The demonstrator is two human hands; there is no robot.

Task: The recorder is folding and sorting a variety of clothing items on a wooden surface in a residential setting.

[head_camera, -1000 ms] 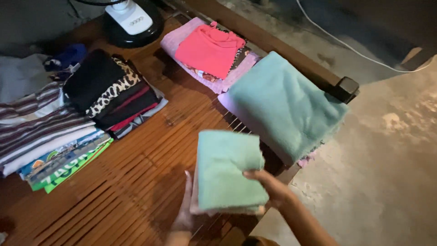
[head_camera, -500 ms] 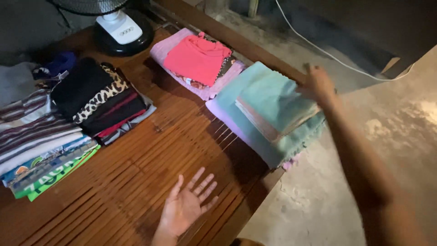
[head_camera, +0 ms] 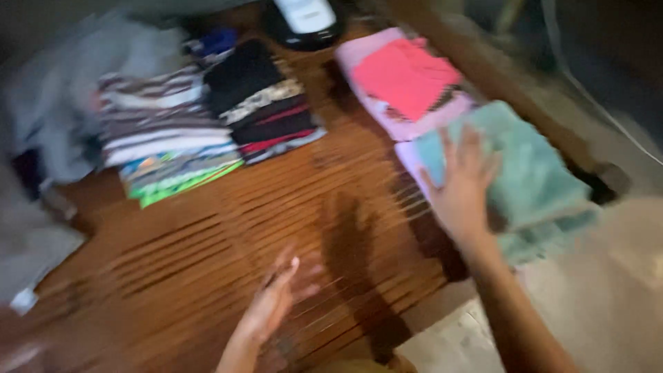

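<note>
The folded teal cloth (head_camera: 525, 173) lies on top of a stack at about three o'clock, near the right edge of the slatted wooden platform (head_camera: 228, 235). It looks soft and thick, pale green-blue, folded into a rough rectangle, with a lilac piece showing under its left edge. The picture is blurred, so its seams and corners cannot be made out.

The right hand (head_camera: 461, 185) lies flat on the cloth's left part, fingers spread and released, gripping nothing. To press a fold well, it seems best to keep the palm flat and push evenly, so the top layer does not slide off the ones beneath, since the stack sits close to the platform's edge.

The left hand (head_camera: 280, 297) hovers open at about six o'clock above the bare slats, fingers loose, holding nothing.

At one o'clock, just beside the teal stack, lies a pink pile (head_camera: 407, 83) with a coral piece on top. At twelve o'clock sits a dark pile (head_camera: 266, 100) with a patterned band. At ten o'clock is a striped pile (head_camera: 162, 131), bright green at its base. A grey heap (head_camera: 55, 117) lies further left.
</note>
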